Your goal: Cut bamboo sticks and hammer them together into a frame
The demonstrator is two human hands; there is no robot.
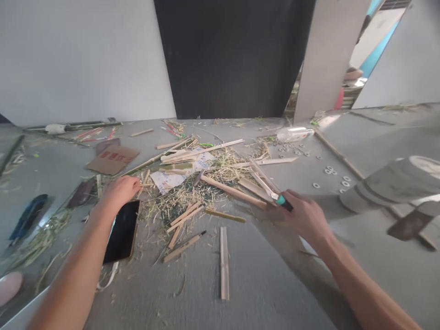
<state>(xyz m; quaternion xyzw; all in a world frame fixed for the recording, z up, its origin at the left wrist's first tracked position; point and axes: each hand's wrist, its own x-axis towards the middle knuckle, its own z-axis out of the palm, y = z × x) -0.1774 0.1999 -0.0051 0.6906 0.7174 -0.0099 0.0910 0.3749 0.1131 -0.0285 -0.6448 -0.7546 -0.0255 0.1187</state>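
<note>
My right hand [305,215] is closed around a utility knife [281,200] with a teal and black handle, its metal front end pointing up and left. A hammer [237,191] with a wooden handle lies just left of that hand, its head on the shavings. On the left, my left hand [122,190] is closed, fingertips pinching a small thin bamboo strip [147,185]. Below its wrist lies a dark-screened phone [123,233]. Between the hands, split bamboo pieces [185,220] and printed paper [168,181] sit among a pile of shavings [227,167].
A clear plastic bottle [294,134] and several small white rings [330,170] lie at right, near a large grey cylinder [392,183] and a long stick [338,153]. Cardboard [112,159] with red print lies at left, above a dark blue tool [29,217]. Panels [233,59] stand behind.
</note>
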